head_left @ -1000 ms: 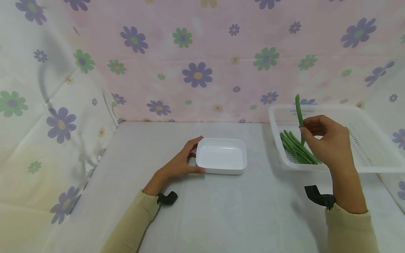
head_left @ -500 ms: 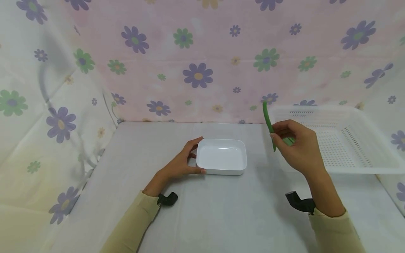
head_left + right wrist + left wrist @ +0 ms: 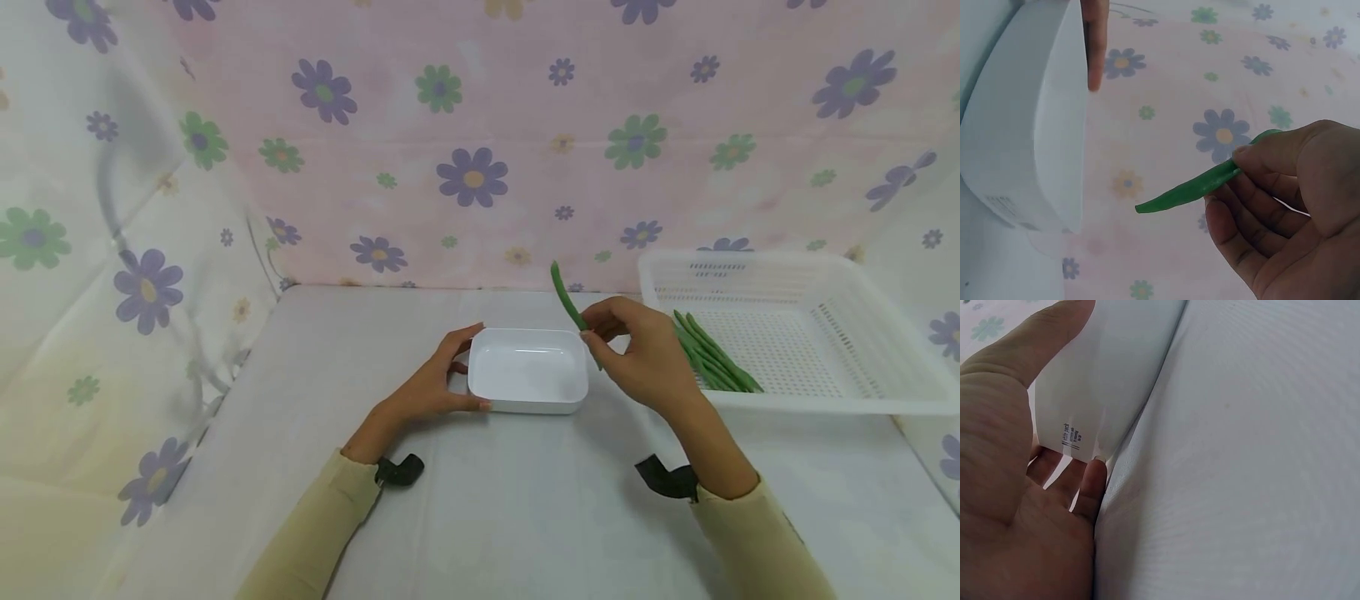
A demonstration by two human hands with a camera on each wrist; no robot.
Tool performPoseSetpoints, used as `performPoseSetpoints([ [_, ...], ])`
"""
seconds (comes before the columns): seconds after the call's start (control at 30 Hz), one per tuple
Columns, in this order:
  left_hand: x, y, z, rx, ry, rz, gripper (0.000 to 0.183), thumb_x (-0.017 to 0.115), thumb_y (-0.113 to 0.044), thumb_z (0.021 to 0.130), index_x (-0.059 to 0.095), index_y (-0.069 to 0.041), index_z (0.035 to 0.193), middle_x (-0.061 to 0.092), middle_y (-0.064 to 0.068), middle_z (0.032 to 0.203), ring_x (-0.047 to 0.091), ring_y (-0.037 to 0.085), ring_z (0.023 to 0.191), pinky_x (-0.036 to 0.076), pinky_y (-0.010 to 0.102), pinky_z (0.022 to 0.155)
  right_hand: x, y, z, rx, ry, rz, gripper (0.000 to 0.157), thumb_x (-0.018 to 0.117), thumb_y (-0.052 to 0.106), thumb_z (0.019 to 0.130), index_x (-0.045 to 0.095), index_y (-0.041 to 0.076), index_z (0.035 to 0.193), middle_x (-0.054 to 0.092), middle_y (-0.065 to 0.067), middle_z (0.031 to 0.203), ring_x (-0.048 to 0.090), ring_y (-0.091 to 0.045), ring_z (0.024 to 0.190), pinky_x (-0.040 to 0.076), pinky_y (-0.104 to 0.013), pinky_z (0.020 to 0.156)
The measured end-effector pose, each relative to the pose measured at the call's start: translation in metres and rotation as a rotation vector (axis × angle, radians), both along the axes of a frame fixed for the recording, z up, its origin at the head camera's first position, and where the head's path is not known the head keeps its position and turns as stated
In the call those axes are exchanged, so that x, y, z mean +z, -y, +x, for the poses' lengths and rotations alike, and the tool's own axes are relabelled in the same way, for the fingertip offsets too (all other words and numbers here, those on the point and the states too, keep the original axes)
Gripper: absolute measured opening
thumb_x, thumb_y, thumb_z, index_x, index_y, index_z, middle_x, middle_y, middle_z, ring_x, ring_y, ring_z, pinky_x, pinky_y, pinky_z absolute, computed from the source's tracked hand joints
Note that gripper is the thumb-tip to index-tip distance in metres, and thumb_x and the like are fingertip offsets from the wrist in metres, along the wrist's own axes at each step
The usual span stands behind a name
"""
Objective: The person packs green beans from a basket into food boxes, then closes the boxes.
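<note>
A white rectangular dish [image 3: 528, 367] with rounded corners sits on the table. My left hand [image 3: 431, 383] grips its left end, thumb along the front side and fingers round the back. The left wrist view shows small print on the wall of the dish [image 3: 1104, 375]. Just off the right end of the dish, my right hand [image 3: 637, 354] pinches a green bean [image 3: 567, 302] between thumb and fingers. The bean slants, its upper end leaning left. In the right wrist view, one tip of the green bean [image 3: 1175, 195] points toward the dish.
At the right stands a white perforated basket [image 3: 900, 367]. Several green beans [image 3: 716, 358] lie in its left part, partly behind my right hand. Flower-printed cloth [image 3: 472, 217] hangs behind the table [image 3: 480, 517] and at both sides.
My right hand has moved left with the green bean, from over the basket to the right end of the dish. The left hand and the dish have stayed in place.
</note>
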State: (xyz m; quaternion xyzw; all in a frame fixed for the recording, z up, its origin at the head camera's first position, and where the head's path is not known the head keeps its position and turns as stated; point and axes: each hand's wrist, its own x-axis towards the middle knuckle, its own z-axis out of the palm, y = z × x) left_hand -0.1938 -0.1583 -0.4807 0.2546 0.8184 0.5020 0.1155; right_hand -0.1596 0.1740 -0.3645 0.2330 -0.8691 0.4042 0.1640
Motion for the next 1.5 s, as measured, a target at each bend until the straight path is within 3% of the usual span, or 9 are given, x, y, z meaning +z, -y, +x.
performPoseSetpoints([
  [0.1, -0.001, -0.001, -0.001, -0.003, -0.006, -0.003, 0.124, 0.099, -0.022, 0.077, 0.018, -0.023, 0.171, 0.033, 0.000, 0.165, 0.054, 0.023, 0.130, 0.048, 0.047, 0.111, -0.008, 0.010, -0.008, 0.050, 0.033, -0.013, 0.016, 0.077, -0.001, 0.095, 0.073, 0.004, 0.110, 0.075, -0.006, 0.095, 0.071, -0.018, 0.083, 0.061, -0.040, 0.078],
  [0.33, -0.002, -0.002, -0.001, 0.003, 0.003, -0.009, 0.124, 0.100, -0.024, 0.076, 0.018, -0.025, 0.170, 0.034, -0.002, 0.164, 0.054, 0.022, 0.130, 0.047, 0.045, 0.111, -0.023, 0.025, -0.021, 0.082, 0.133, -0.007, 0.013, 0.076, 0.001, 0.095, 0.074, 0.004, 0.107, 0.075, -0.004, 0.095, 0.071, -0.016, 0.081, 0.061, -0.034, 0.075],
  [0.7, 0.001, 0.000, -0.001, 0.013, -0.011, -0.030, 0.125, 0.100, -0.025, 0.076, 0.018, -0.027, 0.171, 0.030, -0.003, 0.165, 0.046, 0.021, 0.142, 0.048, 0.046, 0.112, -0.041, 0.039, -0.023, 0.126, 0.240, 0.095, 0.012, 0.076, 0.004, 0.095, 0.075, 0.007, 0.107, 0.074, -0.001, 0.096, 0.068, -0.015, 0.081, 0.060, -0.036, 0.076],
  [1.03, -0.002, 0.000, -0.002, 0.012, -0.019, -0.032, 0.124, 0.099, -0.031, 0.077, 0.019, -0.027, 0.171, 0.032, -0.001, 0.166, 0.054, 0.023, 0.133, 0.049, 0.046, 0.110, -0.055, 0.047, -0.025, 0.132, 0.285, 0.200, 0.012, 0.076, 0.003, 0.094, 0.077, 0.007, 0.105, 0.073, 0.000, 0.093, 0.064, -0.014, 0.081, 0.057, -0.032, 0.073],
  [1.27, 0.037, -0.006, 0.017, -0.005, 0.027, -0.002, 0.116, 0.096, -0.016, 0.081, 0.021, -0.019, 0.170, 0.029, 0.020, 0.167, 0.051, 0.042, 0.137, 0.044, 0.057, 0.113, -0.062, 0.051, -0.026, 0.133, 0.315, 0.258, 0.011, 0.078, 0.003, 0.093, 0.077, 0.008, 0.102, 0.070, 0.002, 0.087, 0.061, -0.014, 0.078, 0.055, -0.031, 0.070],
  [1.5, 0.036, -0.006, 0.016, -0.002, 0.029, -0.004, 0.116, 0.095, -0.014, 0.081, 0.021, -0.016, 0.170, 0.028, 0.021, 0.168, 0.051, 0.043, 0.136, 0.044, 0.057, 0.113, -0.065, 0.053, -0.026, 0.117, 0.319, 0.294, 0.010, 0.078, 0.001, 0.092, 0.077, 0.007, 0.100, 0.069, 0.001, 0.085, 0.061, -0.015, 0.078, 0.054, -0.030, 0.070],
])
